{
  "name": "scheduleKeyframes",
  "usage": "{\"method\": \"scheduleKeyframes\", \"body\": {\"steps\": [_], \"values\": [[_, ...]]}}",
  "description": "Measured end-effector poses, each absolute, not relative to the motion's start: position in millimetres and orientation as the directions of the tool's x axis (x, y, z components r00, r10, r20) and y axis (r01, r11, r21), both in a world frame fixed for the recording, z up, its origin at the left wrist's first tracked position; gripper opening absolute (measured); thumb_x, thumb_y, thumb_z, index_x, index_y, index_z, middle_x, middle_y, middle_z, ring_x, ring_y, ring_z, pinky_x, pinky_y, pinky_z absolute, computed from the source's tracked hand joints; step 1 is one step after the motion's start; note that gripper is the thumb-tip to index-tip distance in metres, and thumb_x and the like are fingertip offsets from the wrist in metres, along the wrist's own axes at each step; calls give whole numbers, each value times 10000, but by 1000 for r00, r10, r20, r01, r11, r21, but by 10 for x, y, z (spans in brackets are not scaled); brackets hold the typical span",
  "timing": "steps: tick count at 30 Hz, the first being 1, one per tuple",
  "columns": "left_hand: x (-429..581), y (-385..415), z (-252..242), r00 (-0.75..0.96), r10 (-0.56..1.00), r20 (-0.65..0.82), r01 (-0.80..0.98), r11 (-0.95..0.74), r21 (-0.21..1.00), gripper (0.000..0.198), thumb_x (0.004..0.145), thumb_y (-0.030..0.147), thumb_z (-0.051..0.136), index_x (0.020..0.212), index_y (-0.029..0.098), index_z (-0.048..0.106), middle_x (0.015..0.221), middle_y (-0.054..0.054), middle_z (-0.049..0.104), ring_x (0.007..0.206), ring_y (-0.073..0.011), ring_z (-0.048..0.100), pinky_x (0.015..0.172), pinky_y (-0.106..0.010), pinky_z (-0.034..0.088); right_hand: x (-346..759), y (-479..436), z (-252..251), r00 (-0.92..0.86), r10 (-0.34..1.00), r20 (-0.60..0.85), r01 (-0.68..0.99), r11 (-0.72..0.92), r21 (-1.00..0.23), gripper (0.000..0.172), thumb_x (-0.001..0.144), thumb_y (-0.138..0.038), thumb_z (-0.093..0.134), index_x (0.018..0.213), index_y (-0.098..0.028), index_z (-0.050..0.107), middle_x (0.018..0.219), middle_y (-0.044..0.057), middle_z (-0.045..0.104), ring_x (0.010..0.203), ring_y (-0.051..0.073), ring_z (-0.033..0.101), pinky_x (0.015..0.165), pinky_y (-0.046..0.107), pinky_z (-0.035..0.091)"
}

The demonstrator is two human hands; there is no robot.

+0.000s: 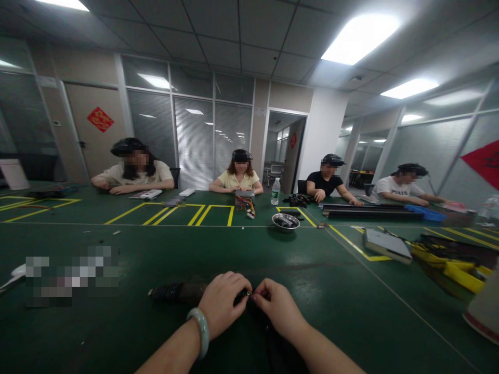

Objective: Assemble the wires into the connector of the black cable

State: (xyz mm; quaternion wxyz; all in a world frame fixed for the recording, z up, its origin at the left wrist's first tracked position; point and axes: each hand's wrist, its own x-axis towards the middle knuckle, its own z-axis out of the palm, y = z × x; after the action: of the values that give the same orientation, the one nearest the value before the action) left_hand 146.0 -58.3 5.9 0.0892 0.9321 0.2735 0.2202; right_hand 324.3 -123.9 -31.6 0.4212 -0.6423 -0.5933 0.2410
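My left hand [223, 303], with a pale green bangle on its wrist, is closed over one end of a dark object [177, 292] that lies on the green table [249, 249]. My right hand [277, 307] is pinched on a small piece right beside the left fingertips. The two hands touch at the fingertips. What the small piece is I cannot make out; it looks like a little metal-ended part of the dark object.
A metal bowl [286, 222] stands mid-table with a water bottle [275, 191] behind it. A grey flat box [387, 244] and yellow-black cables [452, 259] lie at the right. Several other people sit along the far side, with a wired unit [245, 197] before one.
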Motion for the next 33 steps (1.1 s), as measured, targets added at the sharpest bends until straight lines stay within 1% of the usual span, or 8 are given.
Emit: {"method": "scheduleKeyframes", "body": {"steps": [7,11,13,18,23,28,33], "values": [[1457,-587,50,711,598,369,513,-801,309,219,787,205,552,1001,251,567,968,-3,616,885,-190,542,788,-328,383,3242,-1245,-303,187,964,186,563,50,-825,18,792,-205,617,788,-188,622,731,-13,653,681,131,593,603,214,390],[1461,-594,75,750,563,347,494,-826,273,164,807,200,528,955,246,582,958,-4,624,909,-190,541,792,-323,385,3240,-1248,-288,182,963,198,576,59,-815,27,797,-214,617,792,-188,625,737,-12,655,691,132,591,612,215,393],[1459,-599,88,754,562,339,492,-826,275,159,813,201,520,950,246,586,957,-6,626,906,-189,542,790,-324,385,3238,-1249,-284,185,963,194,573,55,-817,34,797,-220,620,791,-188,625,733,-13,654,687,132,589,608,214,392],[1454,-598,72,718,597,357,513,-801,307,256,800,222,537,1051,261,564,999,-5,622,922,-193,545,824,-332,386,3232,-1253,-274,186,965,186,572,47,-819,18,789,-204,615,790,-188,624,729,-14,650,673,128,582,600,212,391],[1465,-590,59,754,558,347,491,-830,266,171,800,206,527,951,251,593,956,-3,630,919,-194,545,804,-322,382,3239,-1252,-289,186,962,201,584,57,-810,27,791,-208,612,795,-186,628,733,-12,651,682,129,581,612,214,392],[1455,-592,63,724,592,355,509,-805,304,213,803,218,531,1007,260,577,982,-2,622,906,-192,540,803,-330,384,3248,-1242,-305,188,962,199,559,62,-827,18,789,-201,613,797,-188,622,733,-14,654,686,130,595,605,212,394],[1454,-587,63,750,558,355,472,-828,303,158,816,195,513,938,259,590,942,8,620,894,-184,533,782,-323,368,3250,-1248,-283,176,962,209,559,78,-826,30,783,-204,626,792,-191,651,749,-12,671,698,132,608,629,215,407]]}}
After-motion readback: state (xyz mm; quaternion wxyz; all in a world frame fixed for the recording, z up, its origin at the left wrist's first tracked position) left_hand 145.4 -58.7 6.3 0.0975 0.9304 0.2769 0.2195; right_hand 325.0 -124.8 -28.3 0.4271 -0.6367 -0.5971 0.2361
